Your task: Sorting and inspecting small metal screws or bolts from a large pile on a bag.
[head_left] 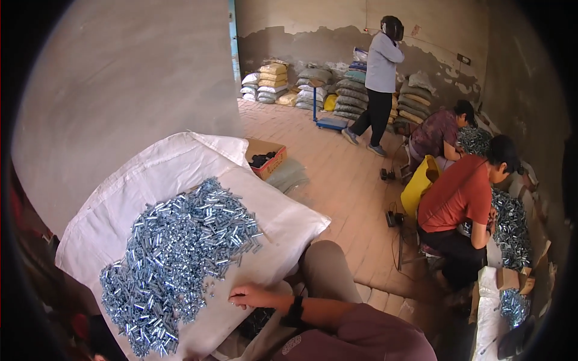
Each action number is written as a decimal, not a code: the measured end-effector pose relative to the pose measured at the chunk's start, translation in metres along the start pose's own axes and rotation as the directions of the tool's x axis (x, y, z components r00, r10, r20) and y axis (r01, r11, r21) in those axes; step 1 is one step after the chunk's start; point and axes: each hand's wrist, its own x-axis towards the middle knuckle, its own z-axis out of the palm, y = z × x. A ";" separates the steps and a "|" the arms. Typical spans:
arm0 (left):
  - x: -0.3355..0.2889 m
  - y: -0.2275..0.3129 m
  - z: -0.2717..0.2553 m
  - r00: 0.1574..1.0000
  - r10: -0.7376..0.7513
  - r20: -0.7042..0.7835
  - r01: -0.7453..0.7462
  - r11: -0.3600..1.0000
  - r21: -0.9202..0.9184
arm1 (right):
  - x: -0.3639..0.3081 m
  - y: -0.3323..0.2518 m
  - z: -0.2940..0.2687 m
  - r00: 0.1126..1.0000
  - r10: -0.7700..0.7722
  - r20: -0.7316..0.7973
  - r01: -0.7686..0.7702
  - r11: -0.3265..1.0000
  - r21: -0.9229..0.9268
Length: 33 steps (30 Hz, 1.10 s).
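My right hand (pixel 248 296) is at the near edge of a table covered with a white woven sheet (pixel 283 210). Its fingers are curled together; anything between them is too small to make out. Just left of it spreads a large heap of shiny metal sleeves and small fittings (pixel 180 253), with longer tube-like pieces around the outside and smaller ones toward the middle. A few loose bits lie between the heap and my hand. A dark band (pixel 295 311) circles my right wrist. My left hand does not show.
An open cardboard box (pixel 268 157) of dark pieces stands behind the table. At right, two seated people (pixel 454 195) (pixel 433 135) work beside metal-part piles (pixel 512 228) and a yellow container (pixel 419 186). Another person (pixel 382 66) stands near stacked sacks (pixel 352 93) and a blue platform scale (pixel 331 123).
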 end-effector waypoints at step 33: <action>0.153 0.066 0.111 0.950 0.285 -0.127 -0.227 0.910 0.346 | 0.009 0.014 0.005 0.990 -0.133 -0.046 0.132 0.991 -0.030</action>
